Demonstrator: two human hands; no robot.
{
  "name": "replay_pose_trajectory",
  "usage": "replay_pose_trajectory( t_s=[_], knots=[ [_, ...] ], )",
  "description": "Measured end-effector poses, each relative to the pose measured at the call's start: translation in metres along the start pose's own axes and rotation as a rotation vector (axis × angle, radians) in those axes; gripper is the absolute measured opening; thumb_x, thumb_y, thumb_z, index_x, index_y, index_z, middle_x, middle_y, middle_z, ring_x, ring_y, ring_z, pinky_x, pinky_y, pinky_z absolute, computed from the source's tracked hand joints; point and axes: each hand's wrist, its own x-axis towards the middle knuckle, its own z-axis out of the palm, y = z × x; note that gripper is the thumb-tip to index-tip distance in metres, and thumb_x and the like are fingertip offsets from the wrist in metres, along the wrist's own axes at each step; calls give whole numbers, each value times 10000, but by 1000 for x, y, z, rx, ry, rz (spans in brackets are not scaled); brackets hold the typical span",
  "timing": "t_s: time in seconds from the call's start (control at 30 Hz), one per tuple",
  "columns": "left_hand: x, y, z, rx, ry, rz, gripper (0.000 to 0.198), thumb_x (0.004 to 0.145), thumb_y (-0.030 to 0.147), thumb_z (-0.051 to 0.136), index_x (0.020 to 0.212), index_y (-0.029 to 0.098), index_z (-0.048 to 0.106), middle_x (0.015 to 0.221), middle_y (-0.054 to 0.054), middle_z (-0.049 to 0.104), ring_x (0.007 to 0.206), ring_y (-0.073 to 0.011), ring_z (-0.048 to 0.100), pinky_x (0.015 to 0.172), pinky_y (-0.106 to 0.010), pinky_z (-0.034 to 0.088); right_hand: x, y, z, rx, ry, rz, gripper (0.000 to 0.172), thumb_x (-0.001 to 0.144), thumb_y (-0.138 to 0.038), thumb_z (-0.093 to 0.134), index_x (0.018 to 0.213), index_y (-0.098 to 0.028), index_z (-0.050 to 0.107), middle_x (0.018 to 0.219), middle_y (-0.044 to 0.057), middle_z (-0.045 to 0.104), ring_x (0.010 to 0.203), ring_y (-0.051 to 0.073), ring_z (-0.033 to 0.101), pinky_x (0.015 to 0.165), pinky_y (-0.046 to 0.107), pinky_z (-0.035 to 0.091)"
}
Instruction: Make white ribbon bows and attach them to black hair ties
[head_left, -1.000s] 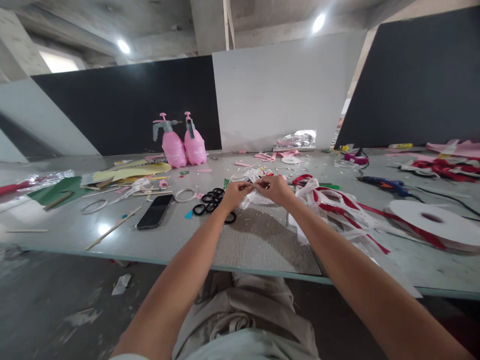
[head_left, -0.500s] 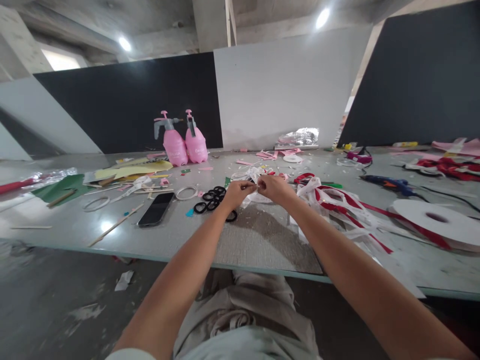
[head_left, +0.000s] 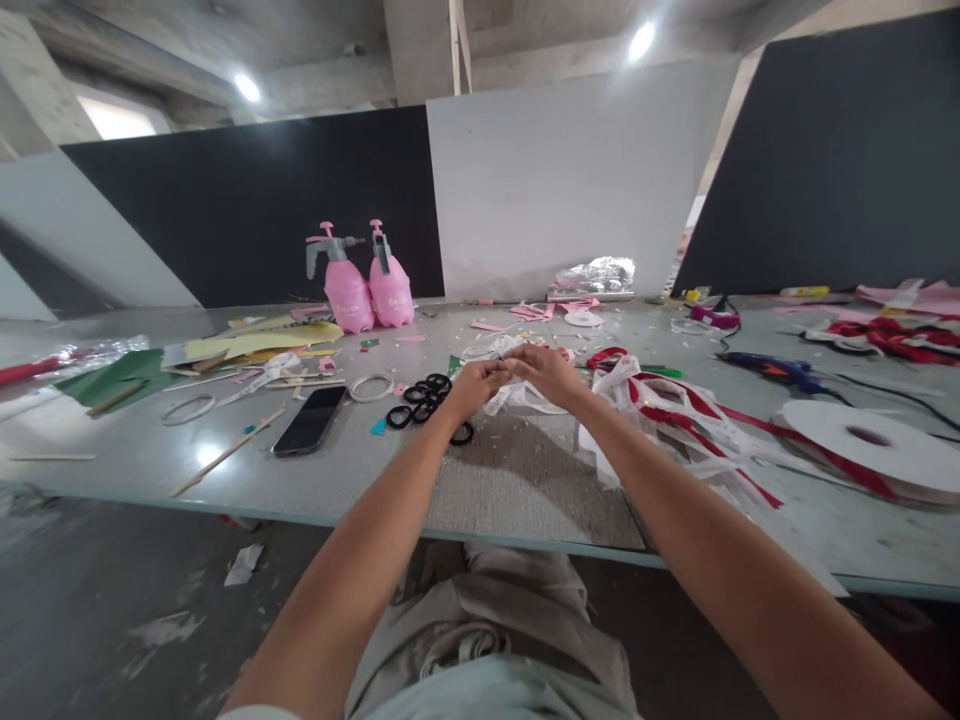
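Both my hands meet over the middle of the grey table (head_left: 247,480). My left hand (head_left: 472,385) pinches a strip of white ribbon (head_left: 517,398) that hangs down toward the table. My right hand (head_left: 546,370) is closed on the same ribbon, its fingers touching the left hand's fingertips. Just left of my left hand lies a cluster of black hair ties (head_left: 424,400). A grey mat (head_left: 517,480) lies under my forearms.
A black phone (head_left: 310,420) lies left of the hair ties. Two pink spray bottles (head_left: 367,285) stand at the back. Red and white ribbon (head_left: 675,410), a large white ribbon spool (head_left: 870,445) and a blue glue gun (head_left: 772,370) lie to the right. Paper scraps and sticks litter the left.
My hands have closed together; the right hand's fingers now reach over to the left fingertips, and the ribbon loop hangs lower below them.
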Motion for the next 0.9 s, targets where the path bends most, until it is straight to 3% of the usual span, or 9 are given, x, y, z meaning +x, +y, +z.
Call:
replay_pose_trajectory(
  t_s=[0.07, 0.17, 0.37, 0.7, 0.9],
  knots=[
    [-1, 0, -1, 98, 2, 39, 397, 766, 493, 603, 857, 116, 691, 487, 55, 368, 458, -63, 301, 481, -226, 239, 0, 3, 1, 10, -65, 88, 391, 765, -527, 615, 833, -145, 669, 689, 40, 657, 625, 135, 582, 573, 231, 428],
    [1, -3, -3, 208, 18, 100, 320, 771, 418, 598, 816, 120, 705, 576, 21, 505, 551, -84, 419, 557, -225, 321, 0, 8, -4, -95, -23, 135, 433, 705, -574, 655, 733, -142, 671, 560, -4, 564, 505, 92, 450, 470, 218, 310],
    [5, -9, -6, 270, 49, 82, 282, 734, 369, 605, 799, 122, 726, 707, -11, 632, 700, -133, 540, 667, -233, 402, 3, 12, -15, -233, -47, 79, 460, 709, -599, 633, 625, -149, 593, 533, -31, 459, 512, 78, 354, 485, 230, 252],
    [2, -3, -6, 284, 133, 76, 307, 732, 402, 626, 775, 114, 720, 660, -1, 607, 652, -116, 513, 623, -225, 379, 2, 11, -14, -154, -127, 94, 423, 724, -561, 630, 823, -158, 715, 550, -24, 477, 515, 95, 367, 485, 245, 248],
    [1, -3, -7, 276, 110, 61, 345, 727, 437, 631, 769, 104, 712, 607, 7, 559, 579, -91, 450, 560, -211, 332, 1, 9, -14, -106, -100, 102, 397, 706, -549, 654, 697, -152, 659, 580, -10, 509, 530, 91, 382, 498, 244, 273]
  ],
)
